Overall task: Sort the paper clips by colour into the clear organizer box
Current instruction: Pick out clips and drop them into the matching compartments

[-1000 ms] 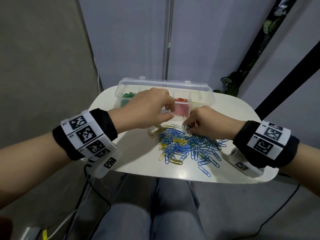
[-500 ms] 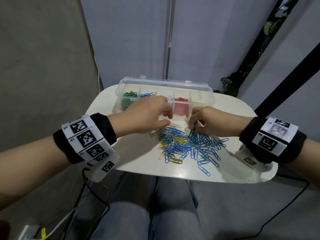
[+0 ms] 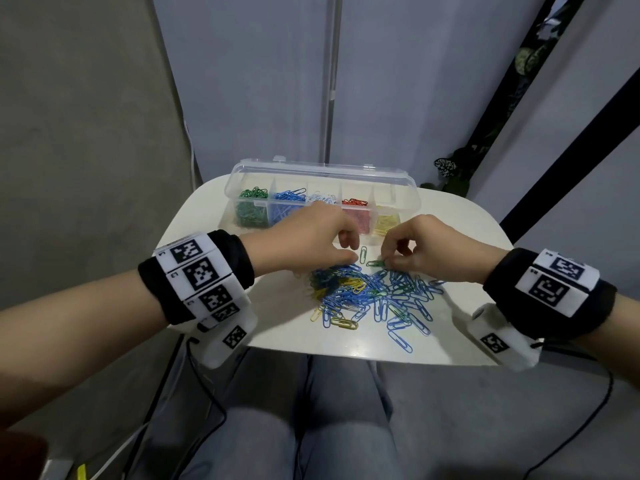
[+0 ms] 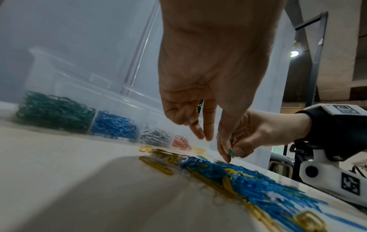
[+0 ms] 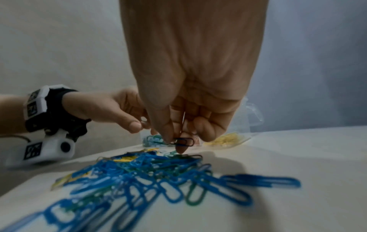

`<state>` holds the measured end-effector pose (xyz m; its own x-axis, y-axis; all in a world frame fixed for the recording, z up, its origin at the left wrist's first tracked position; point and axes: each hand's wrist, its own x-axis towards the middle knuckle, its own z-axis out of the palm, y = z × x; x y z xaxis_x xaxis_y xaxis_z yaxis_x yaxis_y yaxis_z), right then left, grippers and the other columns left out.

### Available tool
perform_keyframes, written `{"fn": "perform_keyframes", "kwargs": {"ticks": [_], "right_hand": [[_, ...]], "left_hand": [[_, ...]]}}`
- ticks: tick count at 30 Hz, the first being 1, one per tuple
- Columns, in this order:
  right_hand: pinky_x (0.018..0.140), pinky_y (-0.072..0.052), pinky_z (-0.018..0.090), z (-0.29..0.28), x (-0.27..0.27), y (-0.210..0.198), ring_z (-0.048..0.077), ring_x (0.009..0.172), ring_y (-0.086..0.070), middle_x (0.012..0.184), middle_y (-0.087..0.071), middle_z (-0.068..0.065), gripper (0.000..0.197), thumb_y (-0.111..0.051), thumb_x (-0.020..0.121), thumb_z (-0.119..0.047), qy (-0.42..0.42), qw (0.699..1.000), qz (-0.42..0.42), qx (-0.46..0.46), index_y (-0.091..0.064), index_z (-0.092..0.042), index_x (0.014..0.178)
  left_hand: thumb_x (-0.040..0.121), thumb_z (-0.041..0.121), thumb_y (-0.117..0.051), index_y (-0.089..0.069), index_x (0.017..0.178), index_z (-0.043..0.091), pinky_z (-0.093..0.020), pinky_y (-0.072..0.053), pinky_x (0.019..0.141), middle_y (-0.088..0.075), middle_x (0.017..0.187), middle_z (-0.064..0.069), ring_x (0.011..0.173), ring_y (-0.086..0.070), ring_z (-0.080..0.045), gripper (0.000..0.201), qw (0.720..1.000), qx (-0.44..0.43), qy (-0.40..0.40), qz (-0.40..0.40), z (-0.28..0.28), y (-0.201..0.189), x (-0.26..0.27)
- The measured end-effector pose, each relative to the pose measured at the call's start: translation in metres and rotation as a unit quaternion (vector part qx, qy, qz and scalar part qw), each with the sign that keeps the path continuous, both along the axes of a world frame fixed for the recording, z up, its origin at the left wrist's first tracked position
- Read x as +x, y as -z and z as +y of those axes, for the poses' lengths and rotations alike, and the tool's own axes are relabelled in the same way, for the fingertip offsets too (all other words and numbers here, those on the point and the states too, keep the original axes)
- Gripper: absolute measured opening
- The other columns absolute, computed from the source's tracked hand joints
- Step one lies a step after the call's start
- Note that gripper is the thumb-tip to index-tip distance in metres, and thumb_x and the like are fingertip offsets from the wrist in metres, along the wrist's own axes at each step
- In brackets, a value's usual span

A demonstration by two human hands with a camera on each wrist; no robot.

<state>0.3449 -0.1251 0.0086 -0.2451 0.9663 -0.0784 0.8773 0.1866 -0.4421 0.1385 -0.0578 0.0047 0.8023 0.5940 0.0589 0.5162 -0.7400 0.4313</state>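
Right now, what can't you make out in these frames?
- Head view: left hand hides its own fingertips, so its grip is unclear.
- Head view: that hand covers part of the clear plastic organizer box.
- Right wrist view: blue, yellow and green paper clip pile is blurred; no count possible.

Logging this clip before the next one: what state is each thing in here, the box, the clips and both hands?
clear organizer box: lid open, compartments hold green, blue, white, red, yellow clips.
loose pile of clips: unsorted on the table, mostly blue, some yellow and green.
green clip: pinched, lifted just above the pile.
right hand: pinches the green clip.
left hand: fingers curled, fingertips at the pile's edge; grip unclear.
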Motion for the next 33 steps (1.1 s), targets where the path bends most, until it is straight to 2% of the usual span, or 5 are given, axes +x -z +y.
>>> {"fn": "perform_keyframes", "kwargs": {"ticks": [4,10,14,22,33], "right_hand": [[0.058,-0.043,0.022,-0.003,-0.004,-0.007,0.010,0.056,-0.049,0.066,-0.068,0.010,0.008,-0.069,0.079,0.000,0.045,0.989,0.140,-0.029,-0.070,-0.006,0.075],[0.044,-0.036,0.017,-0.004,-0.012,-0.013,0.010,0.048,-0.042,0.058,-0.060,0.006,0.003,-0.069,0.080,0.002,0.095,0.964,0.246,-0.044,-0.070,0.001,0.077],[0.043,-0.037,0.019,-0.003,-0.013,-0.015,0.012,0.047,-0.042,0.062,-0.062,0.012,0.005,-0.073,0.078,-0.002,0.116,0.948,0.295,-0.039,-0.070,0.003,0.077],[0.040,-0.035,0.015,-0.005,-0.002,-0.016,0.005,0.039,-0.041,0.053,-0.061,-0.001,0.003,-0.071,0.080,0.001,0.159,0.949,0.271,-0.027,-0.069,0.001,0.078],[0.040,-0.036,0.015,-0.006,-0.005,-0.003,0.004,0.039,-0.042,0.056,-0.062,0.000,0.004,-0.071,0.081,-0.003,0.159,0.957,0.234,-0.056,-0.070,-0.002,0.077]], "left_hand": [[0.080,0.029,-0.075,-0.072,0.091,0.013,-0.004,-0.035,0.054,-0.065,0.075,0.010,0.056,-0.053,0.014,0.020,0.992,-0.105,-0.036,-0.067,-0.003,0.001,0.013],[0.079,0.016,-0.076,-0.075,0.084,0.003,-0.038,-0.054,0.070,-0.073,0.078,-0.010,0.069,-0.064,-0.013,0.013,0.960,-0.230,-0.069,-0.144,-0.007,0.003,0.021],[0.083,0.016,-0.072,-0.075,0.080,0.003,-0.020,-0.034,0.042,-0.071,0.070,-0.008,0.044,-0.043,-0.006,0.014,0.946,-0.257,-0.095,-0.175,-0.010,0.000,0.017],[0.084,0.019,-0.070,-0.075,0.081,0.011,-0.011,-0.037,0.050,-0.067,0.065,-0.004,0.049,-0.050,0.002,0.010,0.970,0.015,-0.188,-0.151,0.033,-0.054,-0.040],[0.082,0.024,-0.072,-0.074,0.094,0.011,-0.025,-0.032,0.065,-0.054,0.067,0.000,0.076,-0.053,-0.024,0.018,0.957,0.062,-0.281,0.038,0.079,-0.045,-0.087]]}}
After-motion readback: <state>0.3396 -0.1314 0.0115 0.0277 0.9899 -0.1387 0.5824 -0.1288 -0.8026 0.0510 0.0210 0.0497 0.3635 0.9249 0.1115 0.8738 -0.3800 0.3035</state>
